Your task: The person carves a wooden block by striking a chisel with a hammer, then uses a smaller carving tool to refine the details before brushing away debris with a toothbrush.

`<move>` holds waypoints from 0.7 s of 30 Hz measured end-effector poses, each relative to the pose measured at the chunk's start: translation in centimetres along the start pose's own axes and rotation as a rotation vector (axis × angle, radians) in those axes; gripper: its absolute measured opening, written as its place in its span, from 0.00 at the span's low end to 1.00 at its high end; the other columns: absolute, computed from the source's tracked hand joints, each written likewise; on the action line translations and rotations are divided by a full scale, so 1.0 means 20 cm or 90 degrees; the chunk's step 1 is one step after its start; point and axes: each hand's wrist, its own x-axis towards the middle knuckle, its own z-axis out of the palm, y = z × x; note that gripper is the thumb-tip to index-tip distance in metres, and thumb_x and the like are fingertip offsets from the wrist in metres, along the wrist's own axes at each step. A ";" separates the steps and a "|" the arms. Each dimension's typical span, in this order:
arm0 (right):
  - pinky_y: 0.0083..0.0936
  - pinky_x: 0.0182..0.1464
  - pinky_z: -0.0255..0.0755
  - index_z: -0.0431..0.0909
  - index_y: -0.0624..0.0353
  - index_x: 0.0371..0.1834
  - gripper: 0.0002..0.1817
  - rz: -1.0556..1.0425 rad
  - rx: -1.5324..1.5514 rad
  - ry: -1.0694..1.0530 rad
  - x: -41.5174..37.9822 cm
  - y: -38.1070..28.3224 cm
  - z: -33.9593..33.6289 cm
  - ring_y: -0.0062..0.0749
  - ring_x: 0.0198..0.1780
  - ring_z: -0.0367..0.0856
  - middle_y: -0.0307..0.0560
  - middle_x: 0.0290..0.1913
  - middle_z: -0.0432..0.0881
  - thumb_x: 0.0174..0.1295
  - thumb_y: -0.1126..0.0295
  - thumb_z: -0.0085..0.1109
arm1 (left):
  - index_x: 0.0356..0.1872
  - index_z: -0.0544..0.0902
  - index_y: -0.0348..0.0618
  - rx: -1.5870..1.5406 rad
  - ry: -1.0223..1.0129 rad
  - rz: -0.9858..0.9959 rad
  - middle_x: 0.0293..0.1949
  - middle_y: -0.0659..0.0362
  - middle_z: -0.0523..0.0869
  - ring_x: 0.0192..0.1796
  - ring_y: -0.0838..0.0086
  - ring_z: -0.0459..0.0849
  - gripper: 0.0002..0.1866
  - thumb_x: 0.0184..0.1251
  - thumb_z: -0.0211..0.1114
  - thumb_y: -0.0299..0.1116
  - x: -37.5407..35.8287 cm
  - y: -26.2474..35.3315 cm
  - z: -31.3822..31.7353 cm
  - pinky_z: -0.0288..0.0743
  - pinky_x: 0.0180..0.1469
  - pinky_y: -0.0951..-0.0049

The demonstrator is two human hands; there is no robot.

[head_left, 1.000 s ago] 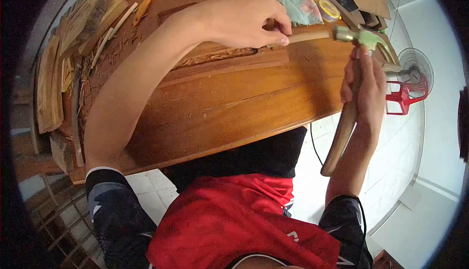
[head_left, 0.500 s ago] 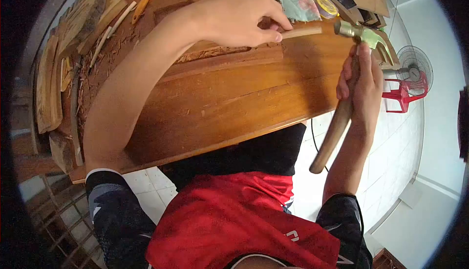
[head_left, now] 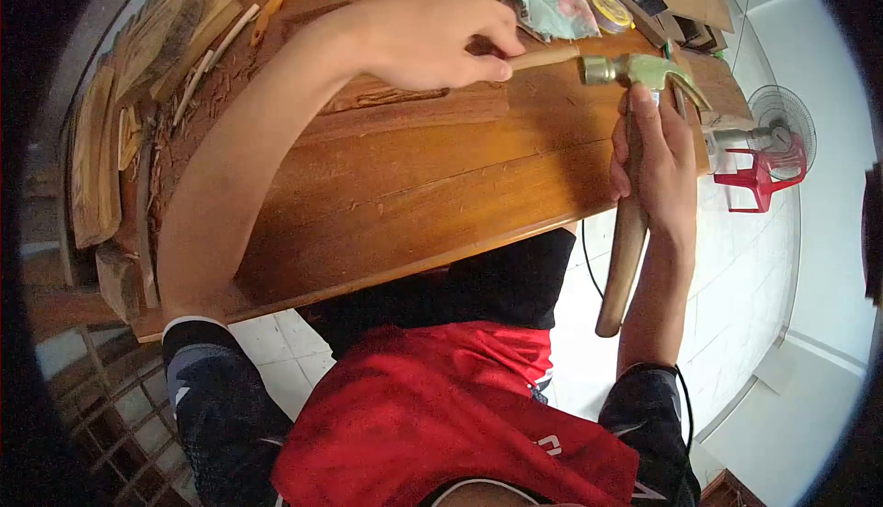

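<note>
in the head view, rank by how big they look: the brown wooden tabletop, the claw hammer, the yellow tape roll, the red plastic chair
1. Brown wooden tabletop
2. Wooden-handled claw hammer
3. Red plastic chair, though it stands farther back, so its true size is unsure
4. Yellow tape roll

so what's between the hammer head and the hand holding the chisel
In the head view, only the chisel's pale wooden handle spans that stretch: it sticks out of the left hand, and its end meets the hammer head. Beneath it lies the brown wooden board.

You get even, soft daylight, brightest off the white wall (head_left: pixel 828 259) at right. Fisheye bends the edges, with black corners; the centre stays sharp.
</note>
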 end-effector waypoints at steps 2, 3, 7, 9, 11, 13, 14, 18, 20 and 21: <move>0.20 0.14 0.61 0.75 0.61 0.43 0.22 0.004 -0.030 0.085 -0.01 -0.03 -0.03 0.20 0.13 0.67 0.36 0.21 0.70 0.82 0.49 0.49 | 0.50 0.86 0.36 -0.001 0.002 0.009 0.41 0.54 0.83 0.41 0.65 0.82 0.13 0.74 0.65 0.35 -0.02 0.00 0.00 0.75 0.45 0.65; 0.20 0.14 0.61 0.75 0.61 0.44 0.23 -0.028 0.017 0.117 0.01 -0.03 -0.05 0.20 0.13 0.67 0.37 0.21 0.69 0.82 0.49 0.48 | 0.50 0.85 0.36 0.009 0.020 0.033 0.41 0.54 0.83 0.42 0.66 0.82 0.13 0.76 0.64 0.35 -0.03 0.00 0.02 0.76 0.45 0.66; 0.18 0.13 0.60 0.74 0.61 0.48 0.22 -0.066 0.115 0.158 0.04 0.01 -0.08 0.18 0.12 0.62 0.36 0.21 0.67 0.83 0.50 0.46 | 0.53 0.81 0.39 -0.209 -0.055 -0.084 0.42 0.57 0.84 0.46 0.71 0.82 0.12 0.82 0.58 0.36 -0.13 0.06 -0.04 0.77 0.50 0.64; 0.18 0.13 0.59 0.74 0.62 0.50 0.21 -0.043 0.128 0.130 0.02 0.03 -0.09 0.18 0.11 0.60 0.36 0.22 0.67 0.83 0.51 0.46 | 0.55 0.78 0.39 -0.294 0.060 -0.069 0.43 0.59 0.83 0.47 0.72 0.82 0.12 0.84 0.54 0.36 -0.26 0.04 -0.02 0.76 0.52 0.65; 0.20 0.13 0.60 0.72 0.62 0.46 0.22 -0.032 0.137 0.095 0.01 0.06 -0.08 0.20 0.12 0.64 0.38 0.21 0.68 0.83 0.50 0.46 | 0.55 0.76 0.39 -0.372 0.167 -0.087 0.43 0.59 0.83 0.46 0.73 0.82 0.12 0.84 0.53 0.35 -0.39 0.02 -0.03 0.76 0.52 0.67; 0.21 0.13 0.61 0.71 0.62 0.44 0.22 -0.022 0.151 0.072 0.03 0.11 -0.09 0.22 0.12 0.65 0.38 0.21 0.68 0.83 0.50 0.46 | 0.52 0.76 0.39 -0.441 0.274 -0.138 0.42 0.60 0.84 0.43 0.74 0.82 0.10 0.84 0.53 0.35 -0.50 0.02 -0.06 0.76 0.49 0.69; 0.21 0.13 0.61 0.71 0.62 0.44 0.23 -0.017 0.162 0.073 0.03 0.13 -0.09 0.21 0.12 0.65 0.38 0.21 0.68 0.83 0.50 0.46 | 0.52 0.77 0.39 -0.386 0.227 -0.173 0.42 0.59 0.85 0.43 0.75 0.82 0.10 0.83 0.53 0.34 -0.52 0.03 -0.08 0.76 0.48 0.70; 0.22 0.14 0.61 0.72 0.62 0.43 0.23 0.000 0.181 0.060 0.06 0.15 -0.07 0.22 0.12 0.66 0.39 0.21 0.68 0.83 0.49 0.46 | 0.50 0.83 0.42 -0.015 0.167 -0.121 0.40 0.59 0.87 0.44 0.71 0.85 0.08 0.74 0.62 0.30 -0.48 0.05 -0.02 0.73 0.53 0.66; 0.22 0.14 0.61 0.72 0.61 0.43 0.23 0.008 0.189 0.051 0.08 0.15 -0.05 0.22 0.12 0.66 0.39 0.21 0.69 0.82 0.49 0.46 | 0.45 0.86 0.43 0.164 0.080 -0.038 0.36 0.60 0.87 0.43 0.66 0.85 0.07 0.69 0.65 0.28 -0.40 0.07 -0.03 0.70 0.58 0.62; 0.22 0.13 0.61 0.72 0.61 0.43 0.23 0.009 0.196 0.045 0.08 0.16 -0.05 0.23 0.12 0.67 0.39 0.21 0.69 0.82 0.49 0.47 | 0.42 0.88 0.47 0.156 0.096 -0.024 0.34 0.58 0.87 0.43 0.64 0.84 0.09 0.61 0.71 0.27 -0.37 0.08 -0.03 0.69 0.59 0.62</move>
